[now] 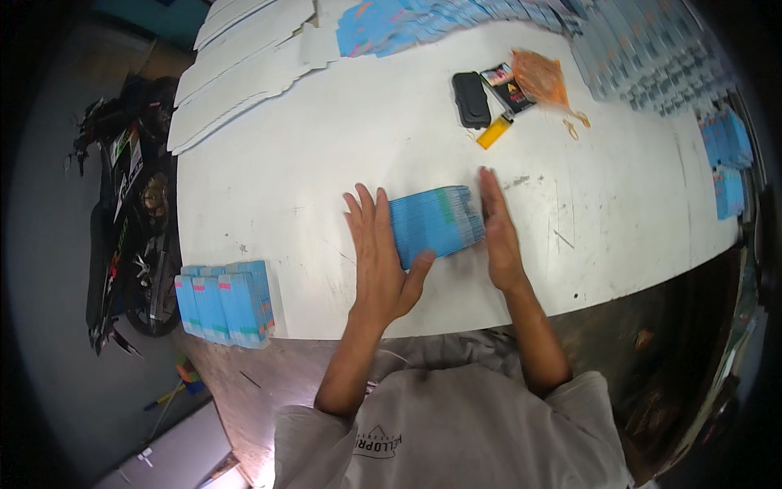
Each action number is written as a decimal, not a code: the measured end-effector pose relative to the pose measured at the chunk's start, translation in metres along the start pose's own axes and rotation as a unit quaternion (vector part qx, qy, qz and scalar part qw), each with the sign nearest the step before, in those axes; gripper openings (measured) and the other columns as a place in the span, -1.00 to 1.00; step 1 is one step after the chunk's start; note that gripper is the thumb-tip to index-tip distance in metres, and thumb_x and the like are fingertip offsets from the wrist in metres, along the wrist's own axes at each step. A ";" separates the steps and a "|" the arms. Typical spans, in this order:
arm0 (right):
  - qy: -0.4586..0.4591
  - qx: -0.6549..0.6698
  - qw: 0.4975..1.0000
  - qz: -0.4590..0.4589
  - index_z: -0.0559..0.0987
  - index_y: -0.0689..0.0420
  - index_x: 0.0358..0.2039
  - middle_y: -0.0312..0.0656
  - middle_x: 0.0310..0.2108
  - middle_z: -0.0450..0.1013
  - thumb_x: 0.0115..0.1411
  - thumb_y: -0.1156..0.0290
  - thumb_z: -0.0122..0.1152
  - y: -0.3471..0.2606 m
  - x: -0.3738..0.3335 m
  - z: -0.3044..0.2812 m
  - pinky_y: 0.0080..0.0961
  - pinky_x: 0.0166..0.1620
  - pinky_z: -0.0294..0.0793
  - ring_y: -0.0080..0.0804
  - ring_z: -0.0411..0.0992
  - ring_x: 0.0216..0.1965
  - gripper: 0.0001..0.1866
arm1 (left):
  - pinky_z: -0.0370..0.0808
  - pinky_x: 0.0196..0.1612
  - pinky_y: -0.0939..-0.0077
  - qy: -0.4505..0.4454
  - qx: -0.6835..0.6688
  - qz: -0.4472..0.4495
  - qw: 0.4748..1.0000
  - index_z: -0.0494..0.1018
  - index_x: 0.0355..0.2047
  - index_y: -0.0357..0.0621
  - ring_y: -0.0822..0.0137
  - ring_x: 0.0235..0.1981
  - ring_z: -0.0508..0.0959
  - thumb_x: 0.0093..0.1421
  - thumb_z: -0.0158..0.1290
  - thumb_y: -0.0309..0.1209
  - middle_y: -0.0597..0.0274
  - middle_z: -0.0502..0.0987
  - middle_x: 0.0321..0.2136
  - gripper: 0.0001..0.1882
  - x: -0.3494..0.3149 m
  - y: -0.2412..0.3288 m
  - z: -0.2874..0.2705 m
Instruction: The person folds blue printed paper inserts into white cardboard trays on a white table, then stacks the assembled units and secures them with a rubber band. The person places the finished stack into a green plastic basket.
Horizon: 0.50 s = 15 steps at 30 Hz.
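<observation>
A stack of thin blue folded card pieces [432, 224] with a green and pale band lies on the white table in front of me, its layered edges showing as fine lines. Flat along the stack's left side is my left hand [379, 253], fingers stretched out and thumb resting at the near edge. My right hand [500, 232] stands upright at the right end, fingers straight and together, its palm turned to the stack. Whether the right palm touches the stack I cannot tell. Neither hand has its fingers wrapped round anything.
Bundled blue stacks [224, 301] stand at the near left corner. Further off lie a black case [471, 99], a yellow lighter [494, 130] and an orange bag [540, 79]. White sheets [244, 73], spread blue pieces [440, 20] and grey-blue piles [652, 49] line the far side.
</observation>
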State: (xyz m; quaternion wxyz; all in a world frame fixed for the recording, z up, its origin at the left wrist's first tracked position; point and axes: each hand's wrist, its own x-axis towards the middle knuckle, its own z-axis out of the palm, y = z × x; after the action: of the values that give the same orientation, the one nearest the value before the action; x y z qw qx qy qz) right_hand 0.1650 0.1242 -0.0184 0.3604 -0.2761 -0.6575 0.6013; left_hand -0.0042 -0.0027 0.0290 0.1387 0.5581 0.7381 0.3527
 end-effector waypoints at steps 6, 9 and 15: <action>0.106 0.153 0.982 0.015 0.09 0.35 0.51 0.11 0.53 0.08 0.61 -0.01 -0.25 0.027 0.001 -0.008 -0.13 0.56 -0.04 -0.04 0.04 0.56 -0.26 | -0.18 0.47 -0.46 -0.065 0.201 0.030 0.977 0.01 0.48 -0.53 -0.47 0.50 -0.01 0.09 0.19 0.44 -0.59 0.01 0.45 0.37 0.028 0.010 0.004; 0.076 0.101 0.992 0.003 0.15 0.29 0.49 0.10 0.47 0.20 0.58 -0.06 -0.19 0.050 -0.003 -0.012 -0.11 0.53 0.05 -0.05 0.16 0.51 -0.26 | 0.09 0.38 -0.36 -0.036 0.193 0.037 0.980 0.02 0.46 -0.56 -0.40 0.36 0.22 0.05 0.17 0.50 -0.53 0.15 0.39 0.41 0.020 -0.002 0.011; 0.149 0.154 0.975 0.064 0.25 0.33 0.40 0.10 0.30 0.36 0.62 0.06 -0.18 0.037 0.000 -0.011 -0.15 0.37 0.27 -0.08 0.36 0.31 -0.38 | 0.41 -0.01 0.07 -0.038 0.261 0.005 0.965 0.30 0.23 -0.53 -0.04 -0.05 0.46 0.05 0.24 0.39 -0.20 0.47 -0.01 0.16 0.018 0.003 0.017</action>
State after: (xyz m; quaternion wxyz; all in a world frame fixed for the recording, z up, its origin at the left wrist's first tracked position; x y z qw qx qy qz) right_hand 0.1714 0.1352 -0.0553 0.4530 -0.3451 -0.4770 0.6695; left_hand 0.0024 0.0211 0.0223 0.0149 0.5914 0.7961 0.1272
